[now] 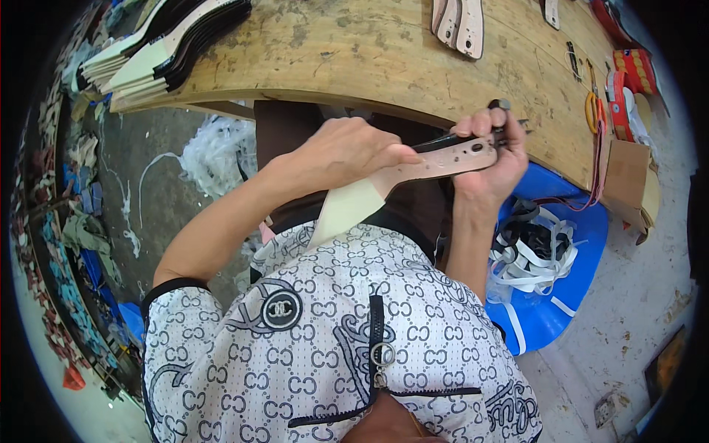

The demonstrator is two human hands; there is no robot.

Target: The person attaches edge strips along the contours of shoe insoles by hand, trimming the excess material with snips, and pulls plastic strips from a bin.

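Observation:
A curved leather strap piece (441,159), pinkish with dark edges, small holes near its narrow end and a wide cream end, is held in front of my body. My left hand (353,150) is closed on its middle, the thumb pressing on the pink face. Around the holed narrow end curl the fingers of my right hand (489,159). A dark metal tool (500,105) also sits in the right hand's fingers; its kind is mostly hidden. The cream end slants down toward my patterned shirt.
The wooden table (332,63) curves ahead, with a stack of similar strap pieces (173,52) at left and more strap pieces (457,28) at the back. Orange-handled scissors (591,111) lie at right. Below are a blue bin (550,325) of strip scraps and a cardboard box (628,177).

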